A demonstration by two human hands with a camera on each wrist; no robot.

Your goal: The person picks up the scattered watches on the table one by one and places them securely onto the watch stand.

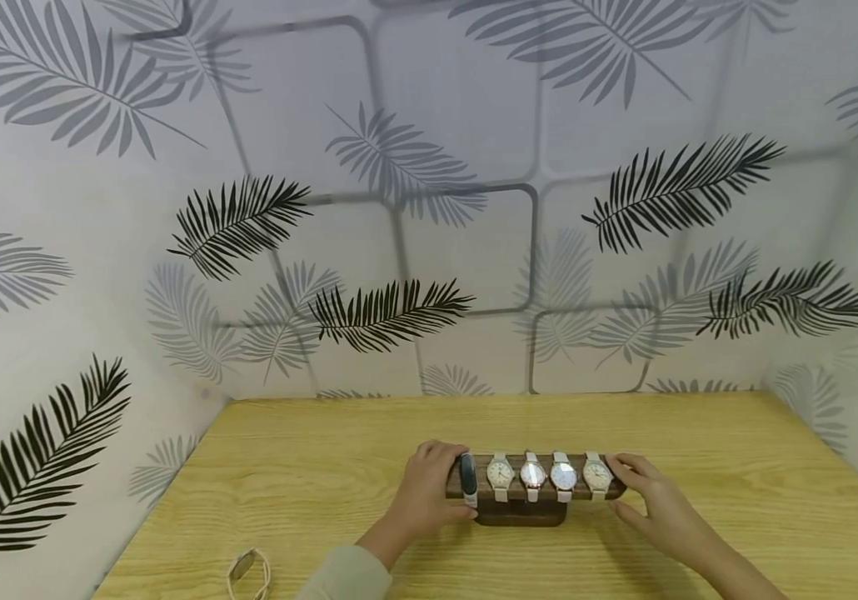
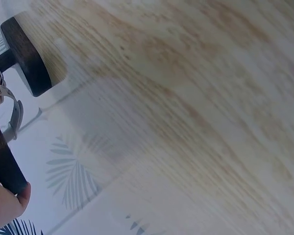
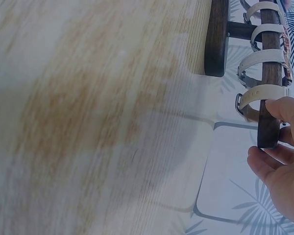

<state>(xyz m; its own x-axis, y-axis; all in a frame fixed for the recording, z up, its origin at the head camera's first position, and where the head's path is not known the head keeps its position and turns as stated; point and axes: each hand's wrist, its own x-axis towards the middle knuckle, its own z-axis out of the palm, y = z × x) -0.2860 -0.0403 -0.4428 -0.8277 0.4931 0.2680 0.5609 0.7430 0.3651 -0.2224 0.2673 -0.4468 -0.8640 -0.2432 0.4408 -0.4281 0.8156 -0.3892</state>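
A dark wooden watch stand (image 1: 521, 513) has a long horizontal bar over a shorter base. Several watches with pale straps ring the bar, among them a round-faced watch (image 1: 500, 473), and a dark-screened fitness band (image 1: 468, 475) sits at its left end. My left hand (image 1: 425, 492) grips that left end, thumb low by the band. At the opposite end, my right hand (image 1: 661, 508) holds the bar's tip beside the last watch (image 1: 597, 473). The right wrist view shows the thumb and fingers around the dark bar end (image 3: 268, 132); in the left wrist view much of the left hand is cut off.
On the light wood table (image 1: 309, 467), another pale-strapped watch (image 1: 244, 567) lies near the front left. Behind the table rises a wall (image 1: 466, 250) covered in leaf and square patterns.
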